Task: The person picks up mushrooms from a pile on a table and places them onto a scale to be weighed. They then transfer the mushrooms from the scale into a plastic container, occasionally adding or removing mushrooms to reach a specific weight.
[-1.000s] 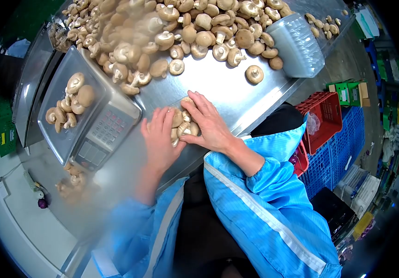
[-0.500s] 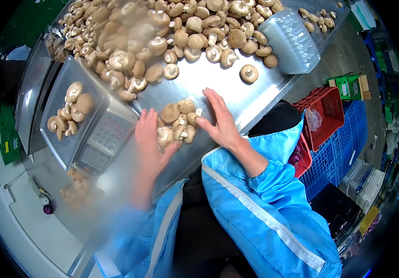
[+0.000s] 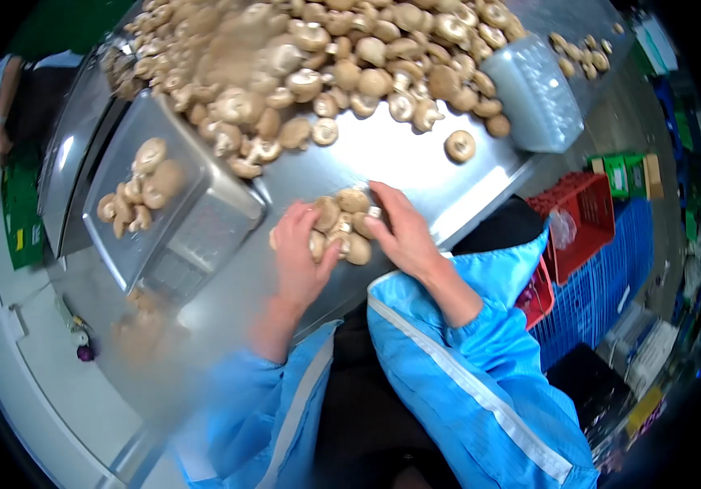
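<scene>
A small cluster of brown-capped shiitake mushrooms [image 3: 342, 222] lies on the metal table between my two hands. My left hand [image 3: 300, 253] curls its fingers over the mushrooms on the cluster's left side, thumb toward the middle; part of what it covers is hidden. On the other side, my right hand [image 3: 406, 232] has its fingers stretched out and its thumb touching the cluster's right edge. To the left, a scale [image 3: 212, 236] carries a clear tray [image 3: 114, 220] with several mushrooms [image 3: 142, 187] in it.
A large mushroom heap [image 3: 350, 57] covers the table's far side, with one loose mushroom [image 3: 459, 146] nearer. Stacked clear plastic trays [image 3: 533, 98] stand at the right edge. Red crates [image 3: 582, 220] are on the right. Another person's arm [image 3: 6, 106] shows far left. A blur clouds the lower left.
My hands have drawn closer together around the cluster, and my left fingers have curled over its left side. The whole view has shifted slightly, so things appear lower and further right.
</scene>
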A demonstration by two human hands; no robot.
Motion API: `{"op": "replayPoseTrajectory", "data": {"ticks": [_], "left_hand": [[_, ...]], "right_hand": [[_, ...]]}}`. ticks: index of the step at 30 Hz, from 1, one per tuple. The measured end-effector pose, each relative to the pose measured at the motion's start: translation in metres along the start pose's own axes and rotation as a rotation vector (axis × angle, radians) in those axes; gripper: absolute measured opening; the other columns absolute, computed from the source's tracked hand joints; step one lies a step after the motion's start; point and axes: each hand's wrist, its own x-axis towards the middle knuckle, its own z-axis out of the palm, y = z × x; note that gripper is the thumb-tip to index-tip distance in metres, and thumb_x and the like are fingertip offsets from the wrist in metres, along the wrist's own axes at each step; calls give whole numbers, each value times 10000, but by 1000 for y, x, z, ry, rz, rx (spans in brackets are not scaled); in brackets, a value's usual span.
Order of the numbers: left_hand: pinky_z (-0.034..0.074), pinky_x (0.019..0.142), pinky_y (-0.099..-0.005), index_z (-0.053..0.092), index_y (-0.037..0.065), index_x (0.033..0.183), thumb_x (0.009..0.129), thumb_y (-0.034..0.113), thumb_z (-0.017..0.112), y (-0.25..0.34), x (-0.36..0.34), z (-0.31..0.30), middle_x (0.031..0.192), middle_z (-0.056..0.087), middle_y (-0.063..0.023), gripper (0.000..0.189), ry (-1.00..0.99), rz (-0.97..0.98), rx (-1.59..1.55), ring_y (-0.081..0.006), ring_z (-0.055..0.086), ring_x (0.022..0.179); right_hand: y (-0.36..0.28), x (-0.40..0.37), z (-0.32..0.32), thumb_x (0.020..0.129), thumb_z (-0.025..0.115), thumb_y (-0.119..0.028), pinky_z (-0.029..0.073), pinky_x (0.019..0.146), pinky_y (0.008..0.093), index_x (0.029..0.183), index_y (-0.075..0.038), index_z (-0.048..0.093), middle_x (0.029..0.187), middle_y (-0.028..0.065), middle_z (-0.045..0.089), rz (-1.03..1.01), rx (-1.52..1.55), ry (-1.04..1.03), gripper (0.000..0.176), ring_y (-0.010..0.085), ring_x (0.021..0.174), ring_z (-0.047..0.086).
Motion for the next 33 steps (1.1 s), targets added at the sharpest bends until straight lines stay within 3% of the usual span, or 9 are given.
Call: {"op": "replayPoseTrajectory", "data": {"ticks": [2, 6, 11, 16, 17, 20, 24, 29, 33], "left_hand": [[321, 1087, -513, 474, 26, 1318, 773, 181, 778, 3, 0, -4, 1347, 486, -193, 642, 4, 24, 7, -428, 434, 1293], [312, 1104, -518, 460, 17, 1338, 772, 208, 779, 9, -7, -18, 1390, 467, -194, 677, 36, 39, -13, -424, 401, 1341], [350, 1090, -431, 470, 9, 1358, 852, 139, 657, -14, -38, -46, 1355, 513, -185, 555, 197, -109, 35, -333, 463, 1301], [465, 913, -285, 482, -6, 1355, 919, 61, 613, -43, -76, -50, 1324, 538, -131, 461, 216, -530, -263, -183, 612, 1015], [505, 783, -240, 466, -9, 1368, 927, 10, 600, -51, -82, -43, 1230, 577, -97, 461, 190, -532, -303, -128, 639, 857], [533, 697, -242, 456, 5, 1379, 912, -13, 602, -35, -75, -31, 1097, 599, -74, 490, 86, -808, -584, -125, 649, 795], [541, 598, -274, 496, 9, 1323, 873, -17, 612, -46, -78, -16, 1011, 623, -72, 466, 88, -820, -626, -123, 643, 676], [503, 507, -259, 558, -12, 1121, 857, -44, 596, -51, -75, -12, 759, 595, -24, 269, 76, -827, -652, -97, 605, 576], [470, 493, -253, 563, -9, 1025, 852, -45, 601, -45, -80, -7, 685, 559, -12, 181, 161, -786, -726, -81, 571, 549]], "right_hand": [[-6, -6, -7, 951, 576, -239, 492, 929, 412, 1401, -33, 449, 1251, 227, 600, 95, 53, 8, 512, 361, 1071, 632], [14, -14, -15, 918, 560, -122, 517, 859, 382, 1324, 5, 526, 1074, 198, 666, 120, 43, -80, 427, 311, 931, 669], [18, -19, -7, 877, 551, -26, 542, 712, 338, 1216, 38, 572, 831, 134, 679, 196, 63, -159, 345, 225, 745, 689], [13, -13, 0, 862, 571, -13, 540, 645, 321, 1166, 48, 576, 781, 125, 675, 292, 139, -121, 310, 184, 672, 682], [13, -13, 1, 860, 572, -15, 542, 650, 328, 1159, 49, 575, 780, 129, 675, 291, 128, -120, 306, 196, 675, 683], [20, -14, 5, 851, 580, -22, 543, 664, 353, 1111, 40, 578, 782, 141, 670, 225, 23, -77, 268, 240, 684, 681], [27, -20, 12, 837, 595, -35, 539, 680, 381, 1036, 14, 578, 782, 151, 658, 144, -31, -11, 206, 293, 701, 673], [32, -21, 11, 834, 594, -24, 538, 674, 366, 1002, 13, 569, 779, 156, 653, 150, -71, -44, 174, 272, 699, 671], [24, -25, 5, 844, 578, -6, 543, 649, 328, 995, 37, 559, 778, 150, 656, 175, -44, -75, 158, 219, 681, 667]]}}
